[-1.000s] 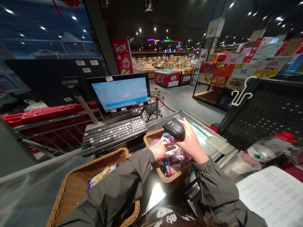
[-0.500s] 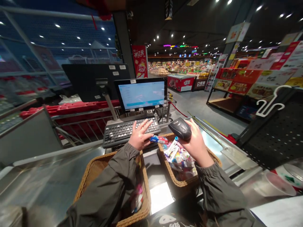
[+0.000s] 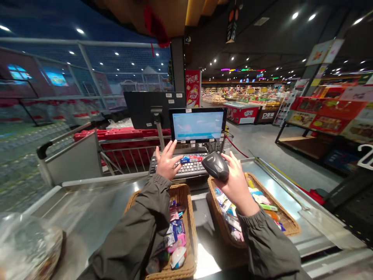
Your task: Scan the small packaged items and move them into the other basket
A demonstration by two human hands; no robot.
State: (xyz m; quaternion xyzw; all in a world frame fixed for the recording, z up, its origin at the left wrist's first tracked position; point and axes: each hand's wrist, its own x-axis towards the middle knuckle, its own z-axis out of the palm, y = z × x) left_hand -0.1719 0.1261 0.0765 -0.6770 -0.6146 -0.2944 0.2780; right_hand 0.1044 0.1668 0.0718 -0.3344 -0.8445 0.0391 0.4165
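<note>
My left hand holds a small blue-and-red candy pack by one end, its other fingers stretched out over the keyboard. A black handheld barcode scanner is gripped in my right hand, its head turned toward the pack. Beneath my left forearm, a wicker basket contains several small wrapped items. Another wicker basket, partly covered by my right arm, has several colourful packets in it.
Behind the keyboard stands a lit monitor, with a dark second screen to its left. The baskets rest on a metal counter. A plastic-wrapped item lies at the near left. A metal railing runs beyond the counter.
The view has swung left, bringing more of both baskets into sight. My left hand has carried the pack from beside the right basket to over the keyboard; the scanner now nearly meets its end.
</note>
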